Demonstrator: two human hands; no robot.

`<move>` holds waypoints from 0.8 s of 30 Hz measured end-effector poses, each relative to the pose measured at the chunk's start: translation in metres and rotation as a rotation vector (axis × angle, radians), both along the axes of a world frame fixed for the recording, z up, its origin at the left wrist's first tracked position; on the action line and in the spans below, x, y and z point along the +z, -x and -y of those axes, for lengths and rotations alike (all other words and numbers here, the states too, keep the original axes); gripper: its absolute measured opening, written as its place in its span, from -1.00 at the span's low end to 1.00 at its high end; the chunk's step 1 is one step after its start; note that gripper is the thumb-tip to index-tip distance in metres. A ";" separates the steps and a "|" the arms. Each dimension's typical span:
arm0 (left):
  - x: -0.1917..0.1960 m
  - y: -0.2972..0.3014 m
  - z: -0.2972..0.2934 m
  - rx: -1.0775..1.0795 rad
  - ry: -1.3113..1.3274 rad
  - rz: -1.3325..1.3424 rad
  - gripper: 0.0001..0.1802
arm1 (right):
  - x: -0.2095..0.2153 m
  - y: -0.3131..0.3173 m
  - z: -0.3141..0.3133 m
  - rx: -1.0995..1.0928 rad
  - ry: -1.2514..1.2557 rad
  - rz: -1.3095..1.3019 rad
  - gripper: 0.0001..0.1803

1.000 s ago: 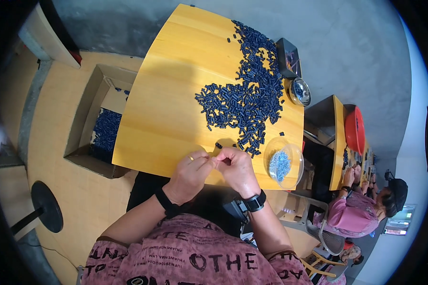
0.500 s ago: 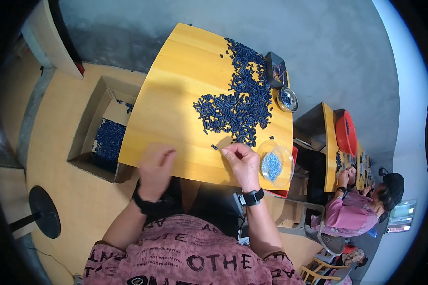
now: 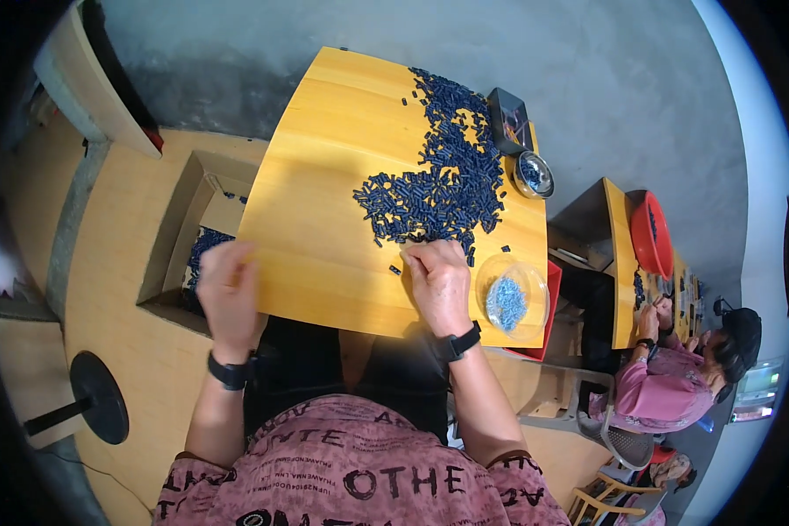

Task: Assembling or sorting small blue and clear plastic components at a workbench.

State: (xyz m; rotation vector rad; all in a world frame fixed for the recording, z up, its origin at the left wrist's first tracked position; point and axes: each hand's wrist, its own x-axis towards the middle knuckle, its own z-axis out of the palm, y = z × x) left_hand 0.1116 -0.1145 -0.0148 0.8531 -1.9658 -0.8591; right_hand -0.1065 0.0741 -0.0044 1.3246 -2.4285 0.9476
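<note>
Left hand (image 3: 229,294) moved leftward, lettered pink shirt (image 3: 337,465)

2 own hands (image 3: 229,294) (image 3: 441,280), 1 mtl bowl (image 3: 523,183)

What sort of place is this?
Probably a workshop for handwork: small dark parts lie heaped on a yellow table, a cardboard box holds more, and another person sits at a further table.
</note>
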 end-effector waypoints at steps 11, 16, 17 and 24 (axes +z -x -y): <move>-0.013 0.121 -0.080 -0.529 0.150 0.034 -0.80 | 0.045 0.001 -0.108 -0.223 0.049 0.050 -0.85; -0.027 0.123 -0.081 -0.555 0.180 0.101 -0.87 | 0.047 0.027 -0.158 -0.391 -0.003 0.062 -0.85; -0.025 0.123 -0.082 -0.543 0.216 0.114 -0.90 | 0.045 0.032 -0.165 -0.397 -0.016 0.087 -0.85; -0.015 0.105 -0.080 -0.602 -0.265 -0.007 -0.94 | 0.035 0.056 -0.164 -0.291 -0.151 -0.042 -0.85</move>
